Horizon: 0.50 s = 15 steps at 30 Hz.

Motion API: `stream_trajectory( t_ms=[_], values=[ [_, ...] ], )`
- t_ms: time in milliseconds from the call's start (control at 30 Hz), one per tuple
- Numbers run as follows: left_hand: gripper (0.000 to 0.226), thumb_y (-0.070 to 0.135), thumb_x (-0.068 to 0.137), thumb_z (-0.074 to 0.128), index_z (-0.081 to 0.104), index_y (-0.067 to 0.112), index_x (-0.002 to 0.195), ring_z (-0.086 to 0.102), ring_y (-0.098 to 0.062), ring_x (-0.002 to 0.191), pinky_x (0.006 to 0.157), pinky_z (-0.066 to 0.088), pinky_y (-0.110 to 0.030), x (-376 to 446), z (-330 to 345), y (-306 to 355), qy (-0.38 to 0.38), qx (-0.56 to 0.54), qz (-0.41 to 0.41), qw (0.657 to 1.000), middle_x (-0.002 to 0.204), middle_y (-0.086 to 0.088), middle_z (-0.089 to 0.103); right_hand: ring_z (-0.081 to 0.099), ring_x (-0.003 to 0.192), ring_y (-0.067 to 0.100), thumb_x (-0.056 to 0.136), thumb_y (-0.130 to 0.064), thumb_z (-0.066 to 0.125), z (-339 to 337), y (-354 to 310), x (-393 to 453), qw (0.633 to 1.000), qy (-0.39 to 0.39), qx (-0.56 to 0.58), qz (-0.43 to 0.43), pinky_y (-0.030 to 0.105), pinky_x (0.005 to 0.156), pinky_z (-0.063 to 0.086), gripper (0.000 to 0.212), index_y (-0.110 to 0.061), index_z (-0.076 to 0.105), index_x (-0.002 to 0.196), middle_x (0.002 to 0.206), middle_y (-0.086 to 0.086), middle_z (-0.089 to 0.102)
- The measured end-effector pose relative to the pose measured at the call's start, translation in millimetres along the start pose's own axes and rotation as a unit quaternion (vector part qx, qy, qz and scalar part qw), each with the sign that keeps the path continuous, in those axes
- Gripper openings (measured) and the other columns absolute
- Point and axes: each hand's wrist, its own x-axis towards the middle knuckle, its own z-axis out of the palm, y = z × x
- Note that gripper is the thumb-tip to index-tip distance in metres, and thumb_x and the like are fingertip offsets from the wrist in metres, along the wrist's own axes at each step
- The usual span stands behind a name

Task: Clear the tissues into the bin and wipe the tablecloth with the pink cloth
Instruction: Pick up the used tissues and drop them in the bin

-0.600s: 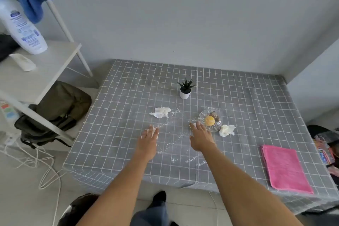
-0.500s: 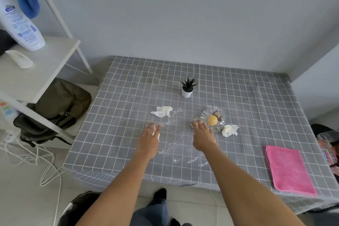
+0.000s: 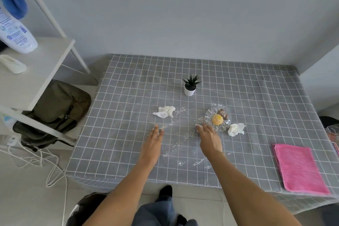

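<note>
You are in a home room: checked tablecloth (image 3: 128, 115), potted plant (image 3: 190, 86), backpack (image 3: 55, 112), lotion bottle (image 3: 14, 33) on a shelf (image 3: 36, 71).

A grey checked tablecloth (image 3: 256, 97) covers the table, bearing two crumpled tissues (image 3: 164, 111) (image 3: 236, 129), a potted plant (image 3: 190, 85), a glass dish (image 3: 218, 116), scattered crumbs (image 3: 186, 135) and a folded pink cloth (image 3: 299, 168)

On the worktop (image 3: 128, 115), a potted plant (image 3: 190, 86) stands behind a glass dish (image 3: 209, 115), with one tissue (image 3: 165, 112) to its left and another tissue (image 3: 235, 129) just beside its right. The cloth (image 3: 300, 169) lies at the near right corner; a bin (image 3: 82, 209) sits on the floor before the worktop's left end.
</note>
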Motion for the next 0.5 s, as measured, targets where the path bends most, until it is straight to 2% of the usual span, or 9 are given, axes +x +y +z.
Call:
stream_trajectory(
  t_ms=[167,333,433,500],
  values=[
    [0.076,-0.02,0.087,0.041,0.015,0.011,0.151,0.003,-0.022,0.148,0.115,0.024,-0.034,5.8,-10.4,1.3,-0.006,0.001,-0.001,1.0,0.16,-0.009,-0.001,0.036,0.135,0.033,0.091,0.007,0.043,0.3,0.2,-2.5,1.0,-0.013,0.001,0.028,0.042,0.097,0.045,0.053,-0.016,0.042,0.139,0.15,0.013,0.036],
    [0.075,-0.015,0.09,0.042,0.011,0.013,0.152,0.01,-0.023,0.147,0.111,0.03,-0.034,12.6,-17.1,7.9,-0.007,0.004,0.015,1.0,0.16,-0.008,-0.001,0.044,0.128,0.034,0.088,0.011,0.044,3.2,4.7,-4.7,0.999,0.015,0.026,0.026,0.045,0.087,0.051,0.049,-0.009,0.053,0.131,0.141,0.016,0.047],
    [0.08,-0.015,0.088,0.045,0.009,0.014,0.153,0.02,-0.025,0.145,0.098,0.046,-0.031,19.7,-21.4,16.7,-0.009,0.009,0.034,0.999,0.16,-0.007,-0.005,0.054,0.117,0.037,0.079,0.018,0.05,3.2,8.6,-7.3,0.997,0.055,0.048,0.028,0.047,0.078,0.054,0.049,-0.002,0.061,0.122,0.129,0.018,0.058],
    [0.082,-0.016,0.086,0.045,0.007,0.014,0.153,0.035,-0.026,0.137,0.086,0.052,-0.03,29.2,-25.2,21.3,-0.002,0.016,0.042,0.999,0.16,-0.005,-0.007,0.062,0.104,0.04,0.067,0.023,0.057,2.6,13.4,-9.4,0.995,0.083,0.056,0.025,0.046,0.069,0.056,0.049,0.0,0.068,0.109,0.116,0.02,0.066]
  ],
)
